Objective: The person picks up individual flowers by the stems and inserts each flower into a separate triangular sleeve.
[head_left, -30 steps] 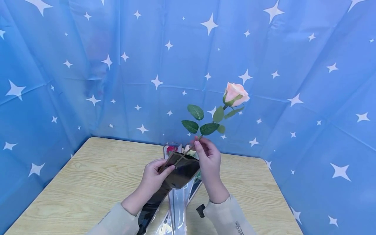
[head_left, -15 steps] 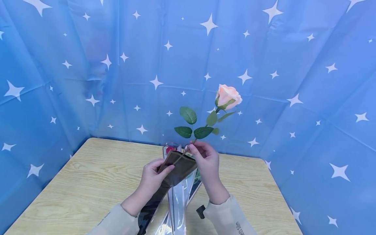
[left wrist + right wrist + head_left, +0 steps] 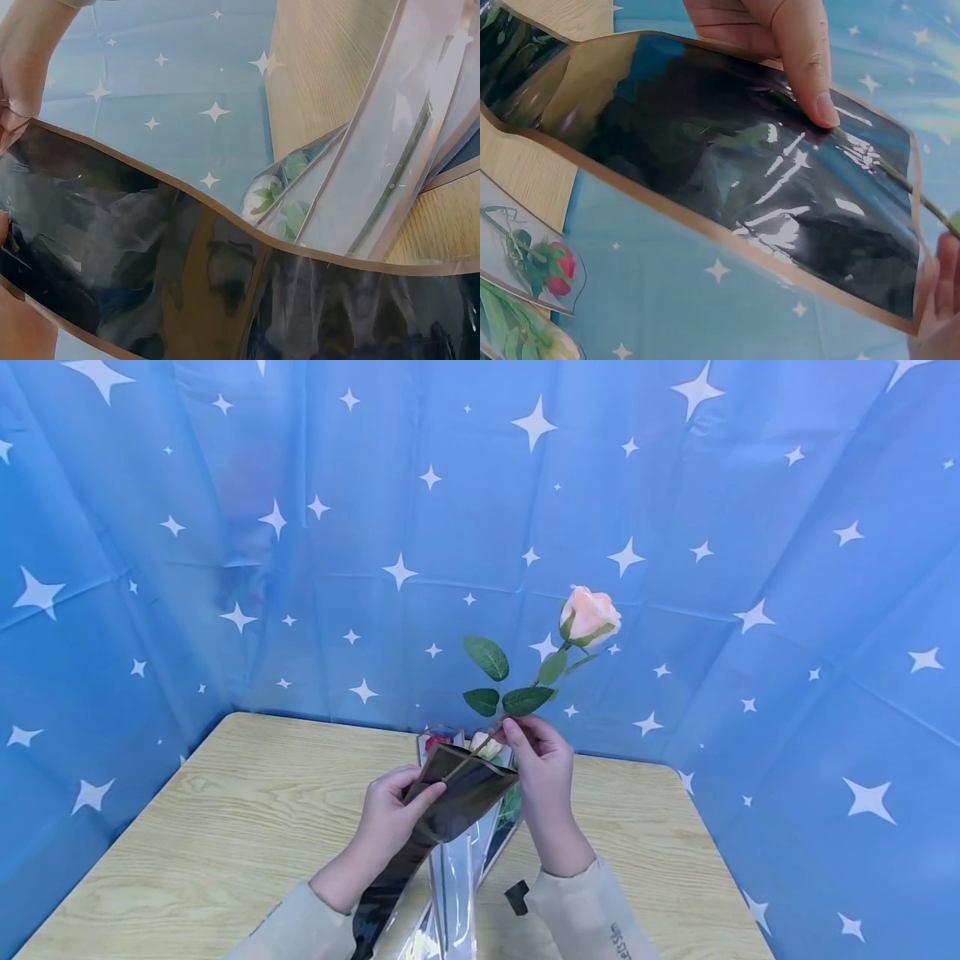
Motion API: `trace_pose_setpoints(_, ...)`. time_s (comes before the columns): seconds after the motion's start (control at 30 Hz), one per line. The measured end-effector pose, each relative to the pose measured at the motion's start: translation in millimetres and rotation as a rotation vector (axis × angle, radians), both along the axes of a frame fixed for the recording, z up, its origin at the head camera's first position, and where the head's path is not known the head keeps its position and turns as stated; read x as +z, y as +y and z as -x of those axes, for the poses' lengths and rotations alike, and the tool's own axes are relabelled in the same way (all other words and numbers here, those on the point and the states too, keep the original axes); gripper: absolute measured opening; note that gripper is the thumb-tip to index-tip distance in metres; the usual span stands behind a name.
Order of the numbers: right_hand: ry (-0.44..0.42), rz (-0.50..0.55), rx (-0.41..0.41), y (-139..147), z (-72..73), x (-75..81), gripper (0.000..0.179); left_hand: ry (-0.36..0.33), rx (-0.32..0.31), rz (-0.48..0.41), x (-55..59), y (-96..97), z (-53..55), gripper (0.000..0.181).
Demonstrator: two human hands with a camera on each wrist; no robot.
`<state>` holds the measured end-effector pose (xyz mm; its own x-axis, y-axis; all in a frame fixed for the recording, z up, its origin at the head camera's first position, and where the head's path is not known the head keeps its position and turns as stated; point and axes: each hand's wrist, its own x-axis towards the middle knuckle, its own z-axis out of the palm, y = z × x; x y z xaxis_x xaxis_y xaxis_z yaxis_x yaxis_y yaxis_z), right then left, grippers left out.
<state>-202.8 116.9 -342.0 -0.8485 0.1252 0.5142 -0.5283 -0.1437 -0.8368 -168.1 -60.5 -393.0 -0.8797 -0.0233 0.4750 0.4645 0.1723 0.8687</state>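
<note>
A pink artificial rose (image 3: 591,617) with green leaves leans up and right in the head view. My right hand (image 3: 543,768) pinches its stem just below the leaves. The lower stem runs into the wide mouth of a black flower sleeve (image 3: 468,797) with a brown border. My left hand (image 3: 392,806) grips the sleeve's left edge near the mouth, thumb on the front. In the right wrist view, that thumb (image 3: 817,97) presses over the stem through the glossy sleeve (image 3: 705,150). The sleeve narrows toward the table's near edge.
On the wooden table (image 3: 247,827), transparent sleeves (image 3: 453,893) lie crossed beneath the black one. They hold a red rose (image 3: 561,268) and a white rose (image 3: 262,193). A blue curtain (image 3: 360,527) with white stars hangs behind and on both sides.
The rose has come a little lower and further left than a second ago, after a brief swing left and back. My right hand shifts slightly right; the left hand stays nearly still.
</note>
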Motion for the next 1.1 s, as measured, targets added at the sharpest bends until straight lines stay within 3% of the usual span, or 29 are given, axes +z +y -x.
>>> trace_pose_setpoints(0.23,-0.007,-0.051,0.021,-0.4,-1.5,0.7,0.021,-0.02,-0.001,-0.01,2.0,0.1,-0.6,0.008)
trace_pose_setpoints(0.47,0.024,-0.106,0.06,-1.2,-3.4,1.8,0.021,0.019,0.0,-0.012,4.7,0.2,-1.1,0.008)
trace_pose_setpoints(0.6,0.037,-0.048,0.065,-0.3,-2.0,1.9,0.014,0.036,-0.028,-0.01,4.2,0.1,-1.5,0.007)
trace_pose_setpoints(0.8,0.092,0.026,0.122,1.6,-0.5,3.2,0.026,0.04,-0.042,0.006,3.9,0.1,-1.8,0.008)
trace_pose_setpoints(1.0,0.119,0.046,0.125,2.2,-0.7,5.2,0.025,0.033,-0.055,-0.023,1.5,0.8,0.6,0.01)
trace_pose_setpoints(1.1,0.112,0.002,0.096,1.6,-1.8,4.3,0.019,0.051,-0.049,-0.032,1.5,1.7,1.8,0.011)
